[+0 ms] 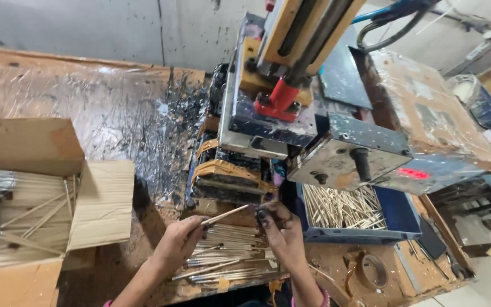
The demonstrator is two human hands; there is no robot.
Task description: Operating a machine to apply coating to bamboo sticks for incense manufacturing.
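My left hand (176, 243) pinches one thin pale wooden stick (224, 215) by its lower end, the stick slanting up to the right. My right hand (279, 230), fingertips stained black, hovers just right of the stick's tip with its fingers curled, at the base of a paint-spattered stamping machine (291, 96). Whether the right fingers touch the stick or anything else I cannot tell. Below both hands lies a loose pile of similar sticks (225, 253) with dark tips.
A blue tray (399, 219) under the machine's right side holds several plain sticks. An open cardboard box (41, 193) of sticks sits at the left. The bench (115, 113) is covered in ink-splashed plastic film. A tape roll (373, 270) lies at lower right.
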